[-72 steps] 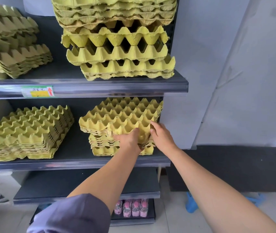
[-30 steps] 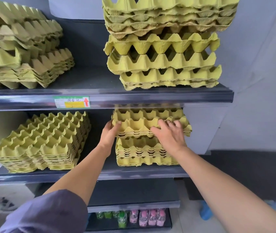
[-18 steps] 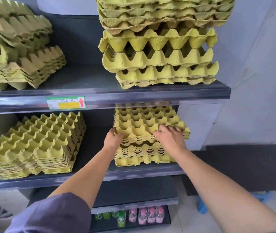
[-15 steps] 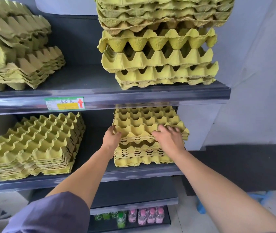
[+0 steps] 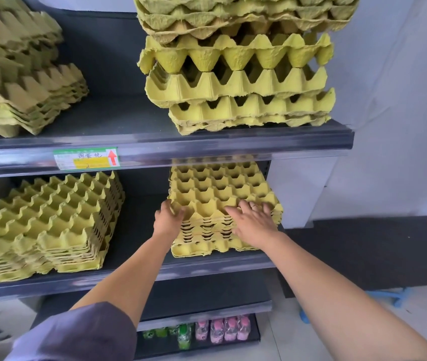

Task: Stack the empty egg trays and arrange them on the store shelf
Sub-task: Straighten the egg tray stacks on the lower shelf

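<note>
On the dark middle shelf point(image 5: 207, 267), the stack of yellow paper egg trays point(image 5: 220, 191) is gripped by the curled fingers of the left hand point(image 5: 167, 220) and pressed by the flat right hand point(image 5: 252, 222), fingers apart. Another yellow tray pile point(image 5: 51, 220) is set apart on the left.

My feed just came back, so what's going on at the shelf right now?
A person has both hands on the right-hand stack of egg trays on the middle shelf. The left hand grips its front left corner; the right hand presses flat on top. Another neat stack sits to its left, and two looser stacks sit on the upper shelf.
</note>
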A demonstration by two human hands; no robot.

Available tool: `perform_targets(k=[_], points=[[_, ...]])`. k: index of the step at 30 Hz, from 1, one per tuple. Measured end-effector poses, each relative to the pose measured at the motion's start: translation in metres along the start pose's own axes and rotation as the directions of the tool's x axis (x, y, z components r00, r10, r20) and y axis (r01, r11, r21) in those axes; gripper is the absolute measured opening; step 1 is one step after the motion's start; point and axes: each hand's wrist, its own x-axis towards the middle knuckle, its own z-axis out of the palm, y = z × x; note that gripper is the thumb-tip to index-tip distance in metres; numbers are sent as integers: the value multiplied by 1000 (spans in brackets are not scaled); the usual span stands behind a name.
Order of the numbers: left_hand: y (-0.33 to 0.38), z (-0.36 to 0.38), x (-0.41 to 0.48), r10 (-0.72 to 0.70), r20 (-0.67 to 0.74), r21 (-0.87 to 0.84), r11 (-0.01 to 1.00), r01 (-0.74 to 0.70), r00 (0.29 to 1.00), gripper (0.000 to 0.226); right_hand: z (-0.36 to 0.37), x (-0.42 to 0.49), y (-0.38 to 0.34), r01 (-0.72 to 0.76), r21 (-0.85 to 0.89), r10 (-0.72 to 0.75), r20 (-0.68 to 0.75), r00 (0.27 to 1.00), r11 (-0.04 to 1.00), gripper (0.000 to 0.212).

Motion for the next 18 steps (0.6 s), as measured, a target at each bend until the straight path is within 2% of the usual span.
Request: perform_targets(k=[2,4,6,7,9,11,15,18], points=[[-1,2,-5,115,-106,227,970,-89,988,57,-2,-2,3,18,16,-18,-5,1000,1000,66],[-4,4,-12,355,-146,467,847,-252,923,53,-3,-5,8,28,26,-27,-43,999,999,69],[-5,9,-17,585,-51,625,651,-431,810,45,-2,-9,15,24,31,-21,-113,993,999,69],[-6,12,-17,648,17,672,557,-489,761,41,-1,-11,21,17,32,-12,-154,988,999,68],[-3,17,-20,653,142,713,454,-534,744,38,3,-15,31,-4,39,14,-246,969,999,61],[-1,19,-22,610,197,723,438,-534,767,37,6,-19,41,-62,85,85,-292,953,994,52],[0,19,-24,562,240,814,328,-480,792,48,10,-26,54,-173,164,201,-176,964,971,44],[1,21,-24,513,252,860,270,-434,820,56,17,-24,56,-193,211,236,-203,950,958,42]])
